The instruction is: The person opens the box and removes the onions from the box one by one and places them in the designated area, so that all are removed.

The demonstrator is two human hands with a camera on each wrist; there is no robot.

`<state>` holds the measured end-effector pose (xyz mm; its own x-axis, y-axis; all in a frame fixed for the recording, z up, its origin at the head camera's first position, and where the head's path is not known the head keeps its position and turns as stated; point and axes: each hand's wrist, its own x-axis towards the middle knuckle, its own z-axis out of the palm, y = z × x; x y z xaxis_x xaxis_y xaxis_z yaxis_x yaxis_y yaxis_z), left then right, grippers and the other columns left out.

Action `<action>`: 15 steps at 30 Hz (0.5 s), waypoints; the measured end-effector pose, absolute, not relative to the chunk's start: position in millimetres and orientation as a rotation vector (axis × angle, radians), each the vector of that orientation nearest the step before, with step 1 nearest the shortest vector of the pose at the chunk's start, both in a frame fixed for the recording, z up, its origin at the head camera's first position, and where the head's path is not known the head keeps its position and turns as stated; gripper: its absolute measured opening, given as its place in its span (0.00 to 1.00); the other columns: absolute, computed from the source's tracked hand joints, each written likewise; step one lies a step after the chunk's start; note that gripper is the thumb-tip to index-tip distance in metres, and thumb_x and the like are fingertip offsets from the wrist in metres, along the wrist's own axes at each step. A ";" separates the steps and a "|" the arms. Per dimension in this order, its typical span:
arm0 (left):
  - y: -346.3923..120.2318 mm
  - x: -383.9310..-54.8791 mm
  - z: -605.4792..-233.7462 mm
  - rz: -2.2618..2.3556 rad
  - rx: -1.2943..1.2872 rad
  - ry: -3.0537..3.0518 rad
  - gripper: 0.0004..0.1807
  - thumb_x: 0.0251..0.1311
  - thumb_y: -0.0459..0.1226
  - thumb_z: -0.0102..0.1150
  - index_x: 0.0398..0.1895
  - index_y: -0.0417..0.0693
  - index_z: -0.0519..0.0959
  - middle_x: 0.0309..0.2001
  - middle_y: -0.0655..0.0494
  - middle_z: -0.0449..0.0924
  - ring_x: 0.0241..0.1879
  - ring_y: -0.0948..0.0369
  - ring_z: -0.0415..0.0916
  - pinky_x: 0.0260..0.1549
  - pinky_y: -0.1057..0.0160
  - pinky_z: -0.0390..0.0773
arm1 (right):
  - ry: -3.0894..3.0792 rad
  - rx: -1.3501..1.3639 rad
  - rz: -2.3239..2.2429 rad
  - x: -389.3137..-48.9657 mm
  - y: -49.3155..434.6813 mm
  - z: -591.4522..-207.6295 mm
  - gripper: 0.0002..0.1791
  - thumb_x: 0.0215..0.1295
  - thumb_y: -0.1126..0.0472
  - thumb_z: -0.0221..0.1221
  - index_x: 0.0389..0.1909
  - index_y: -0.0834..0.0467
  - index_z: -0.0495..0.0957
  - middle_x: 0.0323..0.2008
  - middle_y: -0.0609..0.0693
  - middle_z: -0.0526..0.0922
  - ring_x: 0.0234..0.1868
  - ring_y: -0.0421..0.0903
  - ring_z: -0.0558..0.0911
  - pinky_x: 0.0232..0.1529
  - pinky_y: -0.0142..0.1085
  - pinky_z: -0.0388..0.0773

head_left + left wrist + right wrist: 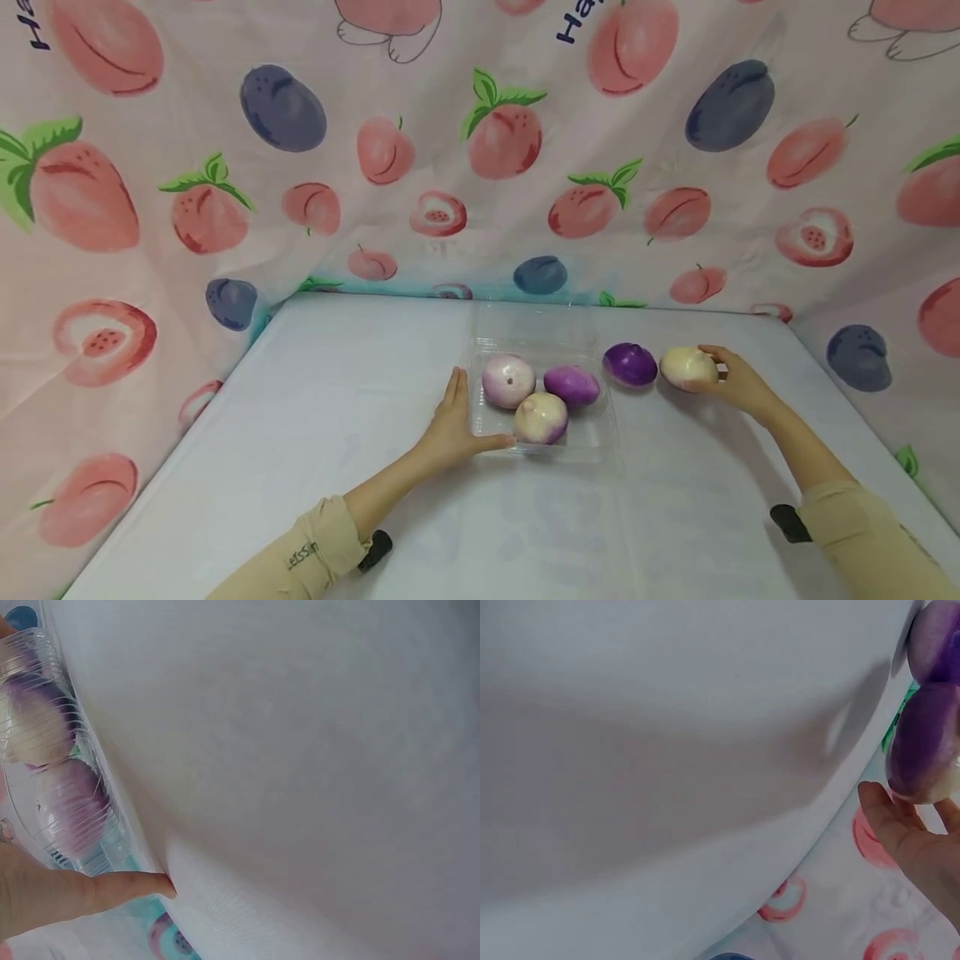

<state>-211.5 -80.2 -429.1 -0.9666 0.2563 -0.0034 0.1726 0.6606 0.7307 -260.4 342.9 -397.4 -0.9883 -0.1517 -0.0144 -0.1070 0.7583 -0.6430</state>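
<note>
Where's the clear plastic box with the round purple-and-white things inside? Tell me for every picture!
Head: the clear box is near the middle, a bit low, beside the left hand.
Left wrist: it's along the left edge, above the outstretched finger.
Right wrist: it isn't in this one.
Shared landmark: the fruit-printed cloth shows in all three.
</note>
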 end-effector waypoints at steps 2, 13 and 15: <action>-79.5 -212.2 -428.7 1.197 0.356 2.770 0.70 0.41 0.57 0.72 0.73 0.33 0.35 0.75 0.38 0.30 0.72 0.40 0.40 0.67 0.44 0.55 | 2.895 -0.209 -1.020 -262.8 343.0 -396.0 0.44 0.60 0.54 0.62 0.65 0.77 0.52 0.56 0.77 0.63 0.54 0.70 0.68 0.52 0.58 0.69; -79.4 -213.0 -427.5 1.187 0.371 2.779 0.70 0.40 0.56 0.73 0.73 0.32 0.36 0.74 0.36 0.32 0.72 0.38 0.42 0.67 0.43 0.55 | 2.930 -0.159 -1.021 -270.4 343.5 -404.9 0.40 0.59 0.54 0.63 0.62 0.76 0.57 0.57 0.80 0.63 0.56 0.72 0.66 0.53 0.59 0.68; -80.0 -212.7 -428.1 1.194 0.365 2.778 0.70 0.40 0.56 0.73 0.73 0.32 0.36 0.75 0.37 0.32 0.72 0.38 0.42 0.67 0.43 0.55 | 2.936 -0.159 -1.034 -271.8 342.5 -406.5 0.40 0.59 0.55 0.63 0.62 0.76 0.57 0.58 0.79 0.63 0.58 0.73 0.66 0.55 0.60 0.67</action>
